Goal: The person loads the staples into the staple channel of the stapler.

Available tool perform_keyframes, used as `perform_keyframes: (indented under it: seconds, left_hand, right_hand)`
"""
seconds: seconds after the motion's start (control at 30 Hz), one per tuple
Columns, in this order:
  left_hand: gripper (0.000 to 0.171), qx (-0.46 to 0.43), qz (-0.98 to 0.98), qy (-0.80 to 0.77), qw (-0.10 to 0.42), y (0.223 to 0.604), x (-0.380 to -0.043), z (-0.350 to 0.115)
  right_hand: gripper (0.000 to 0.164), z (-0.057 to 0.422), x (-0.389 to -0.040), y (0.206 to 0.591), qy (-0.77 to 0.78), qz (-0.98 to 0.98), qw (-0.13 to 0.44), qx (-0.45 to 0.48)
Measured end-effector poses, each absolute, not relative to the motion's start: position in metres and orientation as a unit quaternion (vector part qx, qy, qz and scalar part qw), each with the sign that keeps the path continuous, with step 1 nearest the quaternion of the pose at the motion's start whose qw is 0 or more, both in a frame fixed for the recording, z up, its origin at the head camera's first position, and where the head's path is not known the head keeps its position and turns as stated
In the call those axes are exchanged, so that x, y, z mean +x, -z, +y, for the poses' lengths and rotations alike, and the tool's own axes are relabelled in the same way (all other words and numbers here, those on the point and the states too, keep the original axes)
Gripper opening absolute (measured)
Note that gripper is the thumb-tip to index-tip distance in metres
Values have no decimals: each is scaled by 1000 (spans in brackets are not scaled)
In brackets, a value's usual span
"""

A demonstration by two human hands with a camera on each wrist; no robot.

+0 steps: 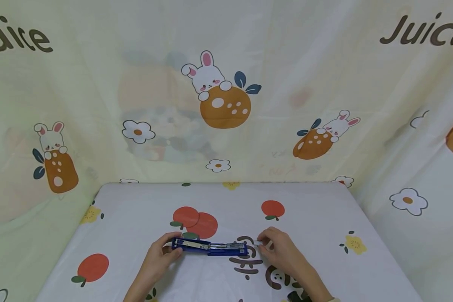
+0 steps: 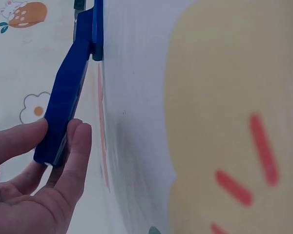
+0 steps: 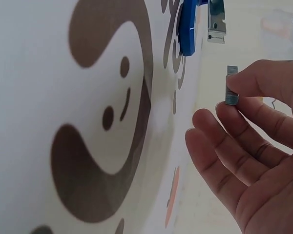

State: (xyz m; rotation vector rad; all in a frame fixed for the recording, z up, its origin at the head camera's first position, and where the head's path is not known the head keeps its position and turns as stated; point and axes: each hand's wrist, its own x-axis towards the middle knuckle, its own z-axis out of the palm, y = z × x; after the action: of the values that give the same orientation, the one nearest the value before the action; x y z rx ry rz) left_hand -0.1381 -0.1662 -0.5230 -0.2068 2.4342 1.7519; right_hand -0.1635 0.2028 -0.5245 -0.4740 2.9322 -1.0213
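Meanwhile, left hand (image 1: 162, 253) pinches the opened blue stapler (image 1: 210, 246) while right hand (image 1: 277, 251) pinches a staple strip (image 3: 232, 85).

A blue stapler (image 1: 210, 246) lies opened flat near the desk's (image 1: 324, 209) front edge. The left hand (image 1: 161, 253) grips its left end; the right hand (image 1: 278, 251) hovers just beside its right end.
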Motion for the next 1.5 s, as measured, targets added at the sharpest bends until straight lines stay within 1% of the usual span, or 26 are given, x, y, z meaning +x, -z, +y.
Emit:
perform_keyframes:
  seconds: [0.3,0.67,1.17,1.5]
  left_hand:
    - [50,-70,811,-576,69,523,-139,-166]
    - [50,-69,816,-570,68,524,-140,-166]
    - [49,-79,813,-571,75,525,-140,-164]
    - [51,-71,799,-593,65,523,-139,-163]
  right_hand:
    - [16,200,-162,525,362,917,4,-169]
    - [18,198,-162,526,378,911,4,-167]
    - [18,194,-161,525,394,902,3,-179]
    - [19,193,-164,530,406,894,7,-190]
